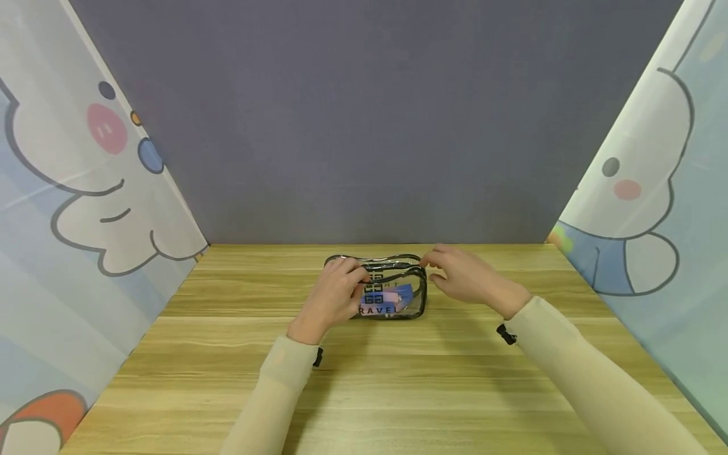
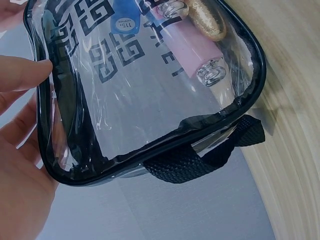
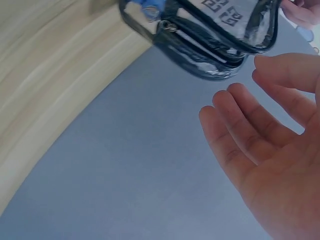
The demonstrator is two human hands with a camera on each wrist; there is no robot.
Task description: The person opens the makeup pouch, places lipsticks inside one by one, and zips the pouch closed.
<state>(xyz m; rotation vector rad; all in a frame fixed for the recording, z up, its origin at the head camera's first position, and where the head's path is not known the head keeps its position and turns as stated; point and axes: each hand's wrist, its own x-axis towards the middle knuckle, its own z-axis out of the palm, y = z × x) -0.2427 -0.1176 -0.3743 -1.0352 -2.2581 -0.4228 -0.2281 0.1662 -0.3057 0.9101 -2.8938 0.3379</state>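
A clear toiletry bag (image 1: pixel 375 275) with black piping and printed lettering stands on the wooden table. My left hand (image 1: pixel 335 294) grips its upper left edge; in the left wrist view the thumb (image 2: pixel 27 72) lies on the near side, with fingers behind the clear plastic. Inside show a pink tube (image 2: pixel 195 50) with a clear end, a glittery gold item (image 2: pixel 207 21) and a blue piece (image 2: pixel 125 20) with a label. Just off the bag's right end, my right hand (image 1: pixel 466 275) holds nothing, its fingers loosely bent. The right wrist view shows the zipper (image 3: pixel 200 42) along the bag's top.
A black webbing loop (image 2: pixel 192 165) sticks out from one end of the bag. The wooden table (image 1: pixel 398 392) meets a grey back panel (image 1: pixel 375 126). Cartoon-printed side panels (image 1: pixel 74 158) stand at left and right.
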